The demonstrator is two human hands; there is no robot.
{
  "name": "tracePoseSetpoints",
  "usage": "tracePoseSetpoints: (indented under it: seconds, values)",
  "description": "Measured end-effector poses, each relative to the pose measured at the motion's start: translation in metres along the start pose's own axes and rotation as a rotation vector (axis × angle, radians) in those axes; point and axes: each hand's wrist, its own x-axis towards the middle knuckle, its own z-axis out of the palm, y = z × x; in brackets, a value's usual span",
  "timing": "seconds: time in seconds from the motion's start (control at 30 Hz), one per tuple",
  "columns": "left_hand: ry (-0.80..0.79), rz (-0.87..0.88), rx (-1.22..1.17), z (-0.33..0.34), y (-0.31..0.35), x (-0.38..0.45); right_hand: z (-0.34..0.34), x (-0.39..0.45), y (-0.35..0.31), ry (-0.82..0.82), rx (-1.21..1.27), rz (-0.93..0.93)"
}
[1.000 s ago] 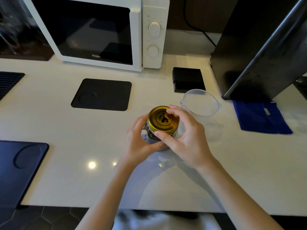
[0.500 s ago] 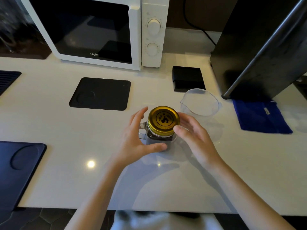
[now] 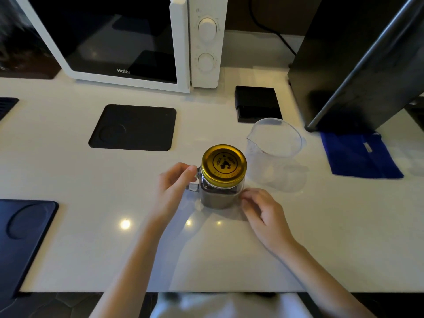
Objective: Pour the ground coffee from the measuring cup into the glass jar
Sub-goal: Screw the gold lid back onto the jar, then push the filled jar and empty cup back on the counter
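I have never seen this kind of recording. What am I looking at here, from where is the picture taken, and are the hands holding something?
There is no machine here: a person works with two bare hands. The picture comes from a camera worn on the person's head, looking forward and down.

On the white counter stands a glass jar with brown ground coffee inside and a gold lid on top. Behind it to the right is a clear measuring cup, which looks empty.

The left hand touches the jar's handle side, and the right hand rests beside its base. Neither hand clearly grips anything.

Further back are a white microwave, a black mat, a small black box and a blue cloth.
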Motion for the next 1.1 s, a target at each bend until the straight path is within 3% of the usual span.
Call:
tracePoseSetpoints:
  seconds: [0.23, 0.4, 0.57, 0.9, 1.1]
  values:
    - [-0.102, -0.063, -0.194, -0.002, -0.006, 0.004, 0.01, 0.011, 0.0, 0.048, -0.06, -0.002]
    - [-0.045, -0.156, -0.349, -0.007, 0.0, 0.008, 0.014, 0.02, -0.003, 0.058, -0.104, -0.006]
    - [0.142, -0.165, -0.382, -0.014, 0.013, 0.032, 0.017, 0.035, -0.007, 0.079, -0.179, -0.077]
    - [0.286, -0.062, -0.33, 0.02, 0.015, 0.091, 0.032, 0.061, -0.014, -0.096, -0.402, -0.223]
    - [0.234, -0.031, -0.274, 0.033, 0.002, 0.107, 0.039, 0.063, -0.006, -0.176, -0.508, -0.184]
